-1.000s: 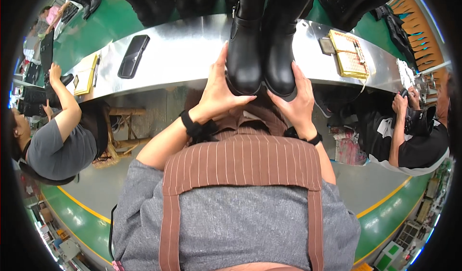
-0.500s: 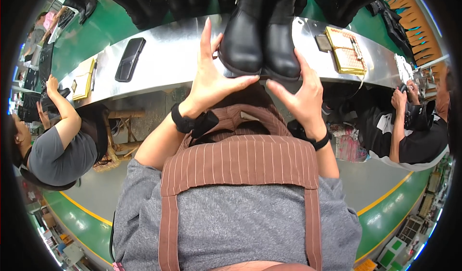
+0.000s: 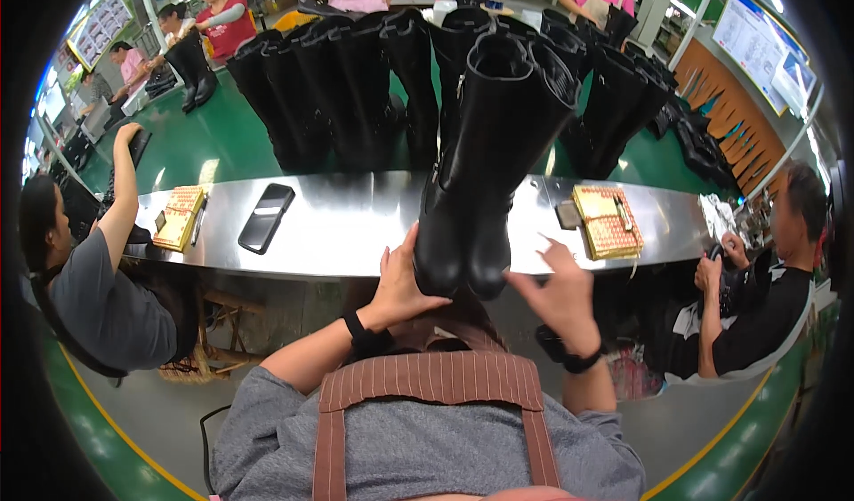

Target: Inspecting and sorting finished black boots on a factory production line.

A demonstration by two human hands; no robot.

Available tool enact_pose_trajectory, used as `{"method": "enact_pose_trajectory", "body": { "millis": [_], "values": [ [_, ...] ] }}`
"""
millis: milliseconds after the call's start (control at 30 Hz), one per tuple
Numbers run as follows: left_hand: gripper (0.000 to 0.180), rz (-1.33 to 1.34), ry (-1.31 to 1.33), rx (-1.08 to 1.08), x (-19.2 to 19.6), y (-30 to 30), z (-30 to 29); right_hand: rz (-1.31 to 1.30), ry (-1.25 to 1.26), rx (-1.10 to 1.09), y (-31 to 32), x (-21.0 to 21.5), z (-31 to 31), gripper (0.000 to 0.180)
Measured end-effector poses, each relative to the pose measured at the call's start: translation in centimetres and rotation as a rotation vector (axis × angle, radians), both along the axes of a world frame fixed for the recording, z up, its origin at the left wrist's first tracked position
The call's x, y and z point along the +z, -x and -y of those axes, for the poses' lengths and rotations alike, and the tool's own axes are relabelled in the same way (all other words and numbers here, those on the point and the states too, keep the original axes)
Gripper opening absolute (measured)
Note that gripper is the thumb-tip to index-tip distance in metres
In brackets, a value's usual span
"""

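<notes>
The left hand (image 3: 393, 289) is open and cupped at the toe of the nearer-left boot, thumb reaching along under the toe and fingers rising by its outer side; I can't make out how firmly they touch. The right hand (image 3: 562, 298) is open too, fingers splayed and a bit blurred, its thumb tip just beside the other toe. Between them stands the pair of tall black leather boots (image 3: 476, 185), side by side and upright, toes toward the person and reaching the front edge of the long green worktop with a shiny steel front strip (image 3: 356, 225).

To the left of the boots lies a black rectangular phone (image 3: 266, 219), and further left a yellow patterned notebook (image 3: 180, 216). On the right there's a small dark flat block (image 3: 567, 216) next to a red-and-gold patterned notebook (image 3: 608, 223) with a pen on it. Behind the pair, more tall black boots (image 3: 334, 88) stand in a row across the green surface. A co-worker in a grey shirt (image 3: 120, 310) sits at the left, another in a black shirt (image 3: 756, 310) at the right.
</notes>
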State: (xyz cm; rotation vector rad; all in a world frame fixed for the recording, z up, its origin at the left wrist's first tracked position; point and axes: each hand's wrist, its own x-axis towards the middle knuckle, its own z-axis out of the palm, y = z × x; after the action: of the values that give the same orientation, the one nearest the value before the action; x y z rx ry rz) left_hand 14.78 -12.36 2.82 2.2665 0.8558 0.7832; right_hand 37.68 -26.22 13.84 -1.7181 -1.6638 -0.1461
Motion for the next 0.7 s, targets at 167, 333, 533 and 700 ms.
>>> {"method": "enact_pose_trajectory", "body": {
  "millis": [167,333,533,700],
  "values": [
    [0.139,0.004,0.021,-0.020,0.4,0.2,0.5,0.187,-0.326,0.072,1.1,15.4,-3.0,0.071],
    [0.134,0.054,-0.028,-0.041,1.1,-0.4,1.0,0.312,0.215,0.072,2.6,21.1,-8.2,0.071],
    [0.132,-0.023,-0.098,-0.003,0.7,-0.6,1.1,0.343,0.465,0.067,2.8,23.3,-10.8,0.053],
    [0.129,0.056,-0.018,-0.091,0.4,0.7,0.0,0.039,0.343,0.017,1.4,22.5,-9.0,0.053]
  ]
}}
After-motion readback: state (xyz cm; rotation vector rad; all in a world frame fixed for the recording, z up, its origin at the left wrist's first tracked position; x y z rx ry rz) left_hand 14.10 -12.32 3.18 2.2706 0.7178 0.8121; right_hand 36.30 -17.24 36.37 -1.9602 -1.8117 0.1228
